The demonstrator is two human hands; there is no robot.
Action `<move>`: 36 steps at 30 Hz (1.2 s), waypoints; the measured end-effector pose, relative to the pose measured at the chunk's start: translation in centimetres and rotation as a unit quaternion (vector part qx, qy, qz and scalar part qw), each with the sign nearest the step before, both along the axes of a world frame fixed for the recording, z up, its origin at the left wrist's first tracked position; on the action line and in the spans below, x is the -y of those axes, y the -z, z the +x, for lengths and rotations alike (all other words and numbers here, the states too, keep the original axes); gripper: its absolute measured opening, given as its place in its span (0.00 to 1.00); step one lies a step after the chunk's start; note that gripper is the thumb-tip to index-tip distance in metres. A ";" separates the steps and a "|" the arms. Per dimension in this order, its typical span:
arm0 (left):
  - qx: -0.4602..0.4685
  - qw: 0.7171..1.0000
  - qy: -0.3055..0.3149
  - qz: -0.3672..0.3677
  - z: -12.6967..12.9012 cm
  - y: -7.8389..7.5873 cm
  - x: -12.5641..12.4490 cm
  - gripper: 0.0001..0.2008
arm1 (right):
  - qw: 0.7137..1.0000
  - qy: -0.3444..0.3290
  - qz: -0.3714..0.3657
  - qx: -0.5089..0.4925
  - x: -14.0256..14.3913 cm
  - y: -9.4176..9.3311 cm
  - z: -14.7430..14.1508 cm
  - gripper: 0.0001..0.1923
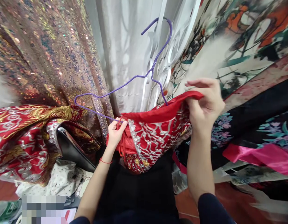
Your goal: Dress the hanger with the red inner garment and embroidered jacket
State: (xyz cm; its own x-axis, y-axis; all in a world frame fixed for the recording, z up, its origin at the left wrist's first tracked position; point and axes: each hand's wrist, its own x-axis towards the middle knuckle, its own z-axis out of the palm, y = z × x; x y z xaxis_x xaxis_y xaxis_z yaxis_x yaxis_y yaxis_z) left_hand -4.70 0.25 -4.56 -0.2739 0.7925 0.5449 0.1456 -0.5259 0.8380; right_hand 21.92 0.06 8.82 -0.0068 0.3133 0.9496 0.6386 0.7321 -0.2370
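Note:
A red garment (155, 133) with silver and gold embroidery hangs between my two hands. My left hand (116, 133) pinches its left top edge, right where the purple wire hanger (134, 77) runs into the cloth. My right hand (205, 104) grips the red top hem on the right side, fingers curled over the fabric. The hanger's right arm goes down into the garment near the hem; its hook (162, 31) rises in front of a white curtain. A thin red string circles my left wrist.
Sequined iridescent fabric (48, 53) hangs at left above a red-and-gold embroidered cloth (22, 137). A white curtain (125, 56) and white metal grille are behind. Printed floral textiles (246, 46) and a pink cloth (258, 155) lie at right. A black shoe (71, 149) sits at lower left.

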 end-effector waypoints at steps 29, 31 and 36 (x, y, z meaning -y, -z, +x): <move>0.188 0.915 -0.037 -0.356 -8.4 10.2 2.0 0.22 | 0.949 -0.116 -0.222 0.191 -0.9 1.8 0.1 0.17; 0.228 0.918 -0.076 -0.316 -8.0 8.8 0.5 0.21 | 0.945 -0.129 -0.223 0.202 -1.0 1.8 0.4 0.18; 0.302 0.928 -0.138 -0.172 -8.0 1.7 -4.3 0.19 | 0.944 -0.108 -0.233 0.208 -1.2 1.6 1.5 0.21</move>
